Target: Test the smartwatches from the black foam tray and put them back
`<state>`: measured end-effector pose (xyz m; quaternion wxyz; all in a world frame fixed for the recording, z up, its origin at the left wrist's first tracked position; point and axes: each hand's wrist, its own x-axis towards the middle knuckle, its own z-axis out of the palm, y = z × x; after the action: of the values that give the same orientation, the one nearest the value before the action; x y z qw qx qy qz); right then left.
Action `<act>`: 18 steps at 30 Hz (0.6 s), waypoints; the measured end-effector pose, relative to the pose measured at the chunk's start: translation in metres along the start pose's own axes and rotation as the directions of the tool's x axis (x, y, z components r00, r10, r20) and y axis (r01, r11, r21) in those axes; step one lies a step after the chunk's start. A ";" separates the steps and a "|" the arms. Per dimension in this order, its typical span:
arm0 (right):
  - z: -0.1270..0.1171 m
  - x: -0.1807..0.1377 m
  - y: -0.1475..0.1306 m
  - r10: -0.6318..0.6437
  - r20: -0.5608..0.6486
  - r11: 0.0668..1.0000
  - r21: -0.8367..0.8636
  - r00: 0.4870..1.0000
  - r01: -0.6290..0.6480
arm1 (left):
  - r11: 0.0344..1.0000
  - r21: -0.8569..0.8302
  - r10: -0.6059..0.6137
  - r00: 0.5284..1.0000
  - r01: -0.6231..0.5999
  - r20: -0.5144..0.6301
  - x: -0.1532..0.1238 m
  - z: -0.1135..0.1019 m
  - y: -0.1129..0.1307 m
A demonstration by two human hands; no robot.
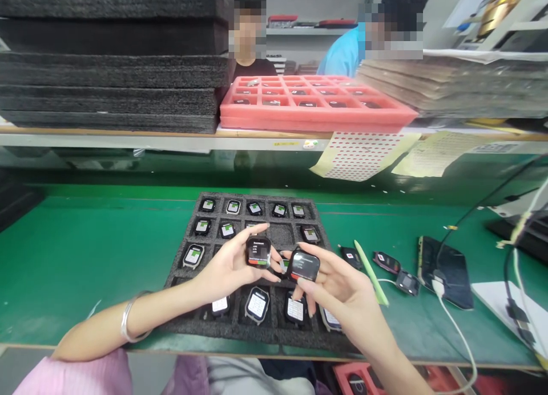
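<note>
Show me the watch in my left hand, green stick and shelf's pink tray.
Left-hand watch [258, 252]: head view, middle of its screen.
Green stick [370, 272]: head view, middle of its length.
Pink tray [317, 121]: head view, front wall.

head-height view, forward and down

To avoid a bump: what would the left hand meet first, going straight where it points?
Probably the watch held by the right hand, though depth between them is hard to judge.
</note>
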<state>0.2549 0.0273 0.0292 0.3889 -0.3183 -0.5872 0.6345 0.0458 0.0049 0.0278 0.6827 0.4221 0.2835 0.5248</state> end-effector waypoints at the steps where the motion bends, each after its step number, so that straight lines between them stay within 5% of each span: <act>1: 0.000 0.000 0.000 -0.001 -0.007 1.000 0.007 1.000 0.001 | 1.000 0.003 0.006 1.000 -0.006 -0.001 -0.001 0.001 0.000; 18: 0.003 -0.003 0.004 -0.014 -0.094 0.998 -0.054 0.995 0.009 | 0.995 0.098 0.017 0.999 -0.013 -0.041 -0.004 0.007 0.004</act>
<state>0.2533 0.0229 0.0252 0.4111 -0.3550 -0.5868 0.6005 0.0480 -0.0008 0.0345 0.6511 0.4461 0.3199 0.5241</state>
